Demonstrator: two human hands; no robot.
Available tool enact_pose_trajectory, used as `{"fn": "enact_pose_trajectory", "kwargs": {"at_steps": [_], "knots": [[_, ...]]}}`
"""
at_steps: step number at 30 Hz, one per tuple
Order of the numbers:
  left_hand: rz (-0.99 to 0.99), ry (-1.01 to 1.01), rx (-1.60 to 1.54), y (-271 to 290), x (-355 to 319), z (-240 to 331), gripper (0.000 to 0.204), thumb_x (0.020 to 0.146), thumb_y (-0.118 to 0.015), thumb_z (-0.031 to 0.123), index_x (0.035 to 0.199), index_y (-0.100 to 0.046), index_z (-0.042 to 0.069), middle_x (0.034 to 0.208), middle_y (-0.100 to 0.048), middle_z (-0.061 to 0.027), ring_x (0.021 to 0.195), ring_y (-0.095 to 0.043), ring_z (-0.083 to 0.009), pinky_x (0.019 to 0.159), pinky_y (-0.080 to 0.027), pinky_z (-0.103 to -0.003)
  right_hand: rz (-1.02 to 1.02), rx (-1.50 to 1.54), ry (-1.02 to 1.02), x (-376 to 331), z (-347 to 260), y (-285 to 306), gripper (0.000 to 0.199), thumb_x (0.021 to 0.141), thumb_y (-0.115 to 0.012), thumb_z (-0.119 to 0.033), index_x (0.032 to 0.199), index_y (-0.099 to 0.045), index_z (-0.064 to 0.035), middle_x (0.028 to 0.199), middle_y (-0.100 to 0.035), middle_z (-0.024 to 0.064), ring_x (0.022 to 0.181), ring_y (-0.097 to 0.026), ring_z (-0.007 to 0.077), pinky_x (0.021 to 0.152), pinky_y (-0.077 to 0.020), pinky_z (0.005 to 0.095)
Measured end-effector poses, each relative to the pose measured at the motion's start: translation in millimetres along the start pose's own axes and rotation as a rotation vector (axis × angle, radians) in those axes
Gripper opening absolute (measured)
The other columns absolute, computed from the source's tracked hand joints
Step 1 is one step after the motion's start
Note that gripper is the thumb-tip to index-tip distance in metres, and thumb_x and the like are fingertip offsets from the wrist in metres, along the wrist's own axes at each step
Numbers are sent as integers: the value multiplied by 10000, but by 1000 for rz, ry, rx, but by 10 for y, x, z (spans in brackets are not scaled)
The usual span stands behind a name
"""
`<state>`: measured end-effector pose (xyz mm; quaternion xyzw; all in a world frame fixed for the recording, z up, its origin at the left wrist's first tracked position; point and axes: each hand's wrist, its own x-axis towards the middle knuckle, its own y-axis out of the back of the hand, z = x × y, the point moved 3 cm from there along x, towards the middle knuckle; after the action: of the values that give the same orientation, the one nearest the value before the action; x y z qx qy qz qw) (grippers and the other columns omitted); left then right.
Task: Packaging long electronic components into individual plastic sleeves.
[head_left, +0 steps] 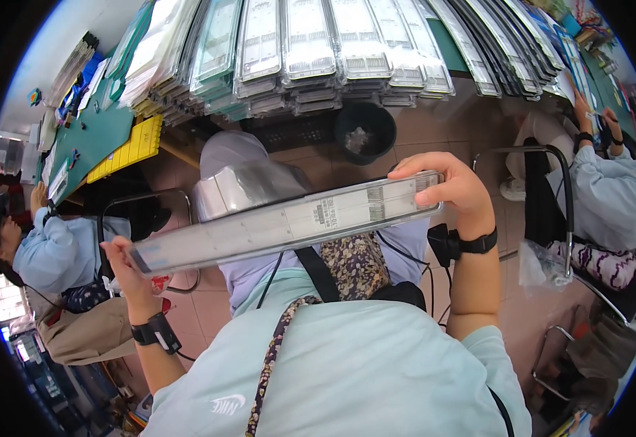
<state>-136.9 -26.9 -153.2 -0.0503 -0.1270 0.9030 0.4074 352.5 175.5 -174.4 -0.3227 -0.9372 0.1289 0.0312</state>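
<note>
A long, flat clear plastic case (267,229) with a pale printed card in it stretches across my lap, its right end tilted up. My left hand (123,266) grips the left end, thumb and fingers closed at its edge. At the other end my right hand (445,182) is wrapped round the case, thumb on top and fingers over the far edge. Beyond the case, a shiny stack of clear plastic covers (249,188) rests on my lap, partly hidden by it.
Stacks of similar long cases (307,44) cover the table ahead. A dark bin (365,135) with clear scraps stands on the floor below. One person (59,247) sits at the left near a yellow panel (125,148), another (595,197) at the right beside a metal-framed chair (567,189).
</note>
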Motion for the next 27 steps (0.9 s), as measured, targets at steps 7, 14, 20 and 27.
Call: {"fn": "enact_pose_trajectory", "kwargs": {"at_steps": [7,14,20,27], "knots": [[-307,145,940,147,-94,-45,351,899,-504,262,636,-512,29,529,-384,18,526,-428,-86,494,-334,-248,-188,-128,-93,352,149,-279,259,748,-652,-117,985,-614,-20,961,-592,37,930,-526,111,816,-402,251],[-713,80,1182,-581,-348,-313,211,779,-614,175,738,-609,-33,612,-558,-79,555,-479,-141,512,-363,-294,-108,10,-61,636,532,-296,250,751,-653,-114,976,-581,-33,969,-538,34,935,-498,104,815,-383,244],[-757,-51,1409,-703,-188,-456,288,739,-652,238,687,-575,-35,610,-515,-173,550,-488,-288,517,-364,-362,-75,146,-159,717,771,-223,212,779,-639,-118,957,-570,-26,953,-554,20,912,-517,103,783,-404,242],[-848,-79,1423,-678,-63,-796,337,753,-632,267,663,-542,-45,605,-490,-204,555,-489,-327,520,-352,-397,-96,-712,-309,981,693,-321,266,809,-614,-254,897,-591,-4,835,-624,107,829,-594,182,765,-440,305]]}}
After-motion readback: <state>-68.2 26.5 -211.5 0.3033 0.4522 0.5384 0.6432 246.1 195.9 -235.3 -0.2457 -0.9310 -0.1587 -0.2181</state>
